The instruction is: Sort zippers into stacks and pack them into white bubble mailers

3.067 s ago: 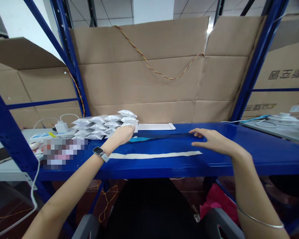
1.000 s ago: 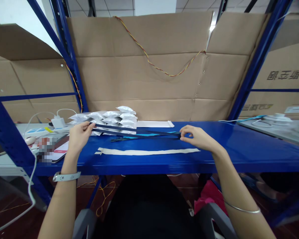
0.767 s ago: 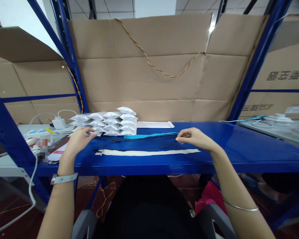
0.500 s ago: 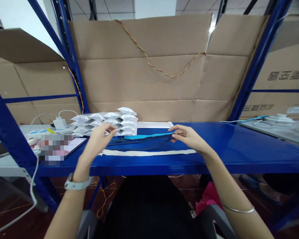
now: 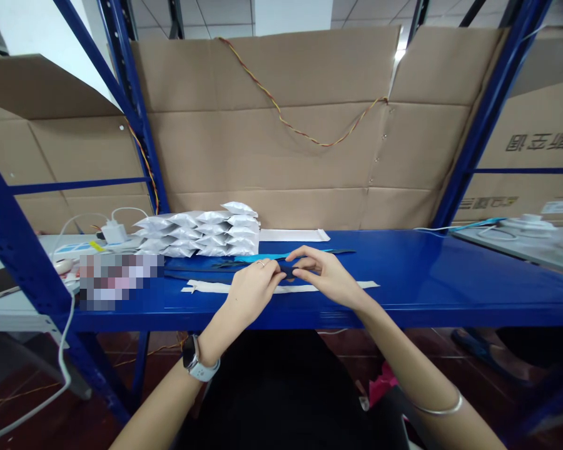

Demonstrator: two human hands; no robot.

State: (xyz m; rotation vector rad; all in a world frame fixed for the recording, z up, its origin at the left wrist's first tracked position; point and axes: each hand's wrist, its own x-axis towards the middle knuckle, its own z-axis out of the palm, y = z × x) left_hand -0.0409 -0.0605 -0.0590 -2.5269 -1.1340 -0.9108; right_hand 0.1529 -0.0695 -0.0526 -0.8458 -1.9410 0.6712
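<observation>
My left hand point(image 5: 252, 289) and my right hand point(image 5: 325, 276) meet over the middle of the blue shelf point(image 5: 450, 281). Both pinch a dark navy strip point(image 5: 288, 269) between their fingertips. The rest of that strip trails left along the shelf. A light blue strip point(image 5: 263, 256) lies just behind my hands. A long white strip point(image 5: 206, 287) lies flat on the shelf under them. My left wrist wears a watch, my right a thin bangle.
A stack of silver pouches point(image 5: 201, 232) stands at the back left of the shelf, with a white envelope point(image 5: 293, 235) beside it. A power strip with a charger point(image 5: 111, 235) lies further left. Cardboard point(image 5: 281, 162) lines the back. Blue uprights point(image 5: 136, 125) frame the bay.
My hands were wide apart, holding the dark strip by its two ends. They have come together at the middle, bringing the strip's ends with them.
</observation>
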